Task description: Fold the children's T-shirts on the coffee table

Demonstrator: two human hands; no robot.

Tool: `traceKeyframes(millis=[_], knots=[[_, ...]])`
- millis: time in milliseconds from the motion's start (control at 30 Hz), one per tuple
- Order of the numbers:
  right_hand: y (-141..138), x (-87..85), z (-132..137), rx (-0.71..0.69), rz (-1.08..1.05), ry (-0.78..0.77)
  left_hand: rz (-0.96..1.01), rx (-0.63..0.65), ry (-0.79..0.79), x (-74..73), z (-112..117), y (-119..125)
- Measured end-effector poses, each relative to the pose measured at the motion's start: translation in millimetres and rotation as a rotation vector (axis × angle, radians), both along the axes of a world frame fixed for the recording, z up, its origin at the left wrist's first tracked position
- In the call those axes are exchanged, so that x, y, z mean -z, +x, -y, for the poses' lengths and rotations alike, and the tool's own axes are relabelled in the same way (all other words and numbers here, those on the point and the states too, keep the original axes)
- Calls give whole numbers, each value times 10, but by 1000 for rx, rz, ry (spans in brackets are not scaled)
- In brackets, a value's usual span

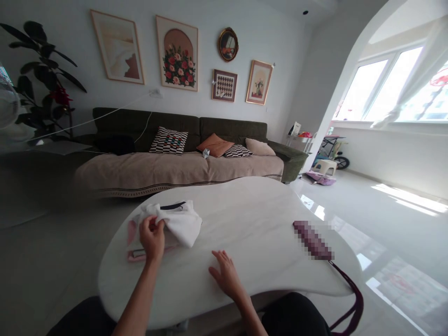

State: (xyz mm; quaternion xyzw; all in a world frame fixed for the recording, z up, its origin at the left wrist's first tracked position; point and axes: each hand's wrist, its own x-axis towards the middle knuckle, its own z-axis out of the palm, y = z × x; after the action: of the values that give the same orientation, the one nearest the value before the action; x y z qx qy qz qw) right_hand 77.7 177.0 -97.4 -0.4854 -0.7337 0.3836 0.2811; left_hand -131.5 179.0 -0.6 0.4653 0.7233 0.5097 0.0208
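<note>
My left hand [153, 238] is closed on the edge of a white cloth [182, 224], which lies bunched over a small pile at the left of the white table [241, 200]. A dark strip [172, 206] shows along the top of the cloth. Under and beside it, pink folded fabric [131, 233] sticks out. My right hand [226, 273] is near the table's front edge with its fingers spread and nothing in it. It is apart from the cloth.
A blurred maroon item [313, 240] with a strap [353, 294] hanging over the edge lies on the table's right side. Behind the table stands a long green sofa [231, 123] with several cushions. A white stool [325, 166] is on the floor at right.
</note>
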Motion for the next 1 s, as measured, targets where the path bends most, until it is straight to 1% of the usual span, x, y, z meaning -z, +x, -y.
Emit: traceKeyframes(millis=[33,67,133,167,200,233,267,300,333,367,433,500,567,600,667,733,767,800,833,867,933,967,1000], knots=[[-40,-45,-30,-4,-183,-83,-2,84,1,28,19,96],[-78,-94,-68,-3,-379,-170,-3,240,-22,55,36,202],[-119,-190,-161,56,-703,-292,2,660,-120,105,51,399],[-108,-233,-212,115,-799,-313,15,832,-170,129,41,467],[-71,-271,-263,185,-852,-310,32,917,-196,155,18,501],[-6,-305,-311,253,-872,-300,40,896,-187,186,-18,493],[84,-337,-353,305,-875,-294,26,801,-154,224,-66,445],[194,-369,-390,339,-874,-296,-14,673,-132,272,-120,361],[316,-403,-419,359,-877,-306,-73,537,-146,332,-176,251],[441,-441,-442,363,-888,-321,-145,418,-213,401,-228,126],[672,-530,-474,319,-942,-366,-260,236,-454,555,-308,-115],[850,-636,-494,229,-1014,-402,-320,119,-633,693,-345,-294],[971,-752,-507,145,-1067,-416,-341,47,-687,774,-356,-390],[1014,-809,-509,113,-1084,-422,-335,12,-689,788,-358,-411],[1067,-914,-501,75,-1116,-426,-285,-51,-669,763,-367,-402],[1082,-998,-480,56,-1148,-432,-233,-96,-622,681,-382,-314],[1075,-1031,-467,47,-1159,-435,-223,-105,-602,622,-389,-232],[1060,-1061,-457,36,-1163,-439,-226,-77,-570,554,-394,-123],[1038,-1091,-451,22,-1156,-443,-233,8,-515,477,-398,10],[1012,-1122,-453,3,-1137,-444,-234,141,-448,393,-403,160],[968,-1200,-482,-24,-1062,-418,-163,564,-264,209,-422,470],[957,-1249,-509,-22,-1012,-383,-104,754,-226,112,-442,604],[958,-1305,-543,0,-961,-325,-48,873,-194,14,-471,710]])
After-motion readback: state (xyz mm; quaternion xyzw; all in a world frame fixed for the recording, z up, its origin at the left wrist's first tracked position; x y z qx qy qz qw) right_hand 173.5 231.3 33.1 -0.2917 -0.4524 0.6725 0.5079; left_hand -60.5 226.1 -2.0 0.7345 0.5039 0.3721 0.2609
